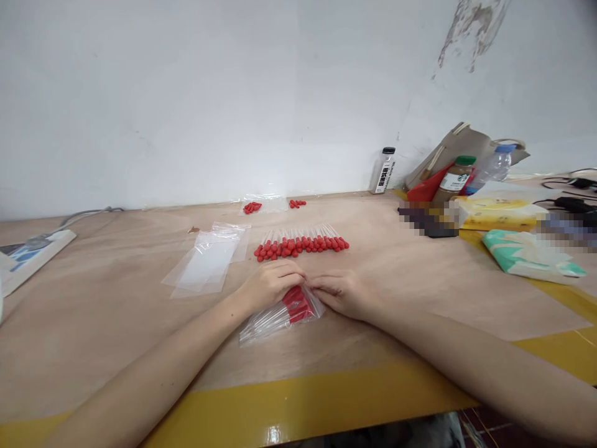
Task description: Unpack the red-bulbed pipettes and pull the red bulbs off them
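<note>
Pinching a clear bag [265, 326] of red-tipped sticks [297, 303], fingers of both hands closed on its edge.
Left hand [273, 283] and right hand [345, 295] have fingertips close together at the bag's red end; bag is on the desk [112, 323] between the forearms, in front of the person. Just beyond: loose row of sticks [301, 245], red heads facing the person. Flat clear bags [205, 260] left of that, small red pieces [252, 208] farther back.

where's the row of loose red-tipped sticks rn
In the head view, the row of red-tipped sticks lies mid-picture, just beyond the left hand and right hand, to the right of the flat clear bags.
</note>
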Motion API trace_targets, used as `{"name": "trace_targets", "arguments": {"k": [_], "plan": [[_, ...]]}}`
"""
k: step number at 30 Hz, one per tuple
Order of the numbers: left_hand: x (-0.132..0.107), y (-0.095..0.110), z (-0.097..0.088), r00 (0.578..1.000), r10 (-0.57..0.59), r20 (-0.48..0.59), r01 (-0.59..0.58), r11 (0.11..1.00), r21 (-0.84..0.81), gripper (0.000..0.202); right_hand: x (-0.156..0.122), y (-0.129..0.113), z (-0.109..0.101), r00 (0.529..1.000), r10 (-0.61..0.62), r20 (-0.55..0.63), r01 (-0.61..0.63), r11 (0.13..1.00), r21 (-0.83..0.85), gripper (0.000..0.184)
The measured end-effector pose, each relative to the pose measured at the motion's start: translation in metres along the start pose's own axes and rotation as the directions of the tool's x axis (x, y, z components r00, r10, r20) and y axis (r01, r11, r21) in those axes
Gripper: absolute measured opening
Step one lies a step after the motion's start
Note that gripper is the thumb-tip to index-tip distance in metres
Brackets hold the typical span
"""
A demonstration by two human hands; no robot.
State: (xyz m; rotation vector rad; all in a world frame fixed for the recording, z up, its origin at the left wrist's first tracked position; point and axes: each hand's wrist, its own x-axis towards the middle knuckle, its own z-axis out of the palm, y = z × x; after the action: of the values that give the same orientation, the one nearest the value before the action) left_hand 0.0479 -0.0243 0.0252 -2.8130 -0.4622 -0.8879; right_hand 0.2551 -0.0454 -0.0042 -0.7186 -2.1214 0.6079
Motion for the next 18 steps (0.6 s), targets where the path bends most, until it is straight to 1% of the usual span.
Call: {"name": "trace_targets", "arguments": {"k": [2,4,6,8,10,11,13,15,17,18], "plan": [[0.0,0.0,0.001,1.0,0.02,0.01,-0.02,0.999,0.028,0.022,0.0,0.0,0.0,0.99,-0.142,0.009,0.141,0.973,-0.18,0.021],[0.0,0.001,0.002,0.998,0.047,0.037,-0.05,0.997,0.061,0.021,0.001,-0.003,-0.002,0.967,-0.239,0.082,0.253,0.912,-0.322,0.024],[0.001,0.001,0.002,0.992,0.085,0.094,-0.094,0.992,0.09,0.022,0.004,-0.006,-0.005,0.93,-0.318,0.185,0.368,0.815,-0.448,0.028],[0.003,0.002,0.002,0.978,0.125,0.17,-0.145,0.983,0.113,0.024,0.007,-0.009,-0.008,0.879,-0.387,0.277,0.476,0.696,-0.538,0.031],[0.005,0.002,0.001,0.961,0.157,0.228,-0.189,0.974,0.126,0.026,0.009,-0.01,-0.009,0.836,-0.427,0.344,0.547,0.601,-0.582,0.032],[0.006,0.002,-0.001,0.955,0.169,0.243,-0.204,0.971,0.126,0.026,0.009,-0.01,-0.01,0.821,-0.437,0.368,0.569,0.573,-0.59,0.033],[0.007,0.002,-0.005,0.958,0.174,0.228,-0.205,0.972,0.117,0.024,0.01,-0.01,-0.013,0.807,-0.443,0.391,0.589,0.551,-0.591,0.032],[0.008,0.001,-0.01,0.968,0.154,0.197,-0.178,0.978,0.107,0.022,0.011,-0.011,-0.018,0.804,-0.435,0.406,0.595,0.554,-0.582,0.031],[0.007,0.0,-0.015,0.98,0.134,0.149,-0.151,0.983,0.108,0.021,0.011,-0.012,-0.023,0.809,-0.414,0.418,0.588,0.583,-0.561,0.026],[0.007,0.0,-0.017,0.983,0.125,0.132,-0.141,0.983,0.116,0.021,0.011,-0.014,-0.025,0.815,-0.396,0.423,0.577,0.616,-0.537,0.022]]}}
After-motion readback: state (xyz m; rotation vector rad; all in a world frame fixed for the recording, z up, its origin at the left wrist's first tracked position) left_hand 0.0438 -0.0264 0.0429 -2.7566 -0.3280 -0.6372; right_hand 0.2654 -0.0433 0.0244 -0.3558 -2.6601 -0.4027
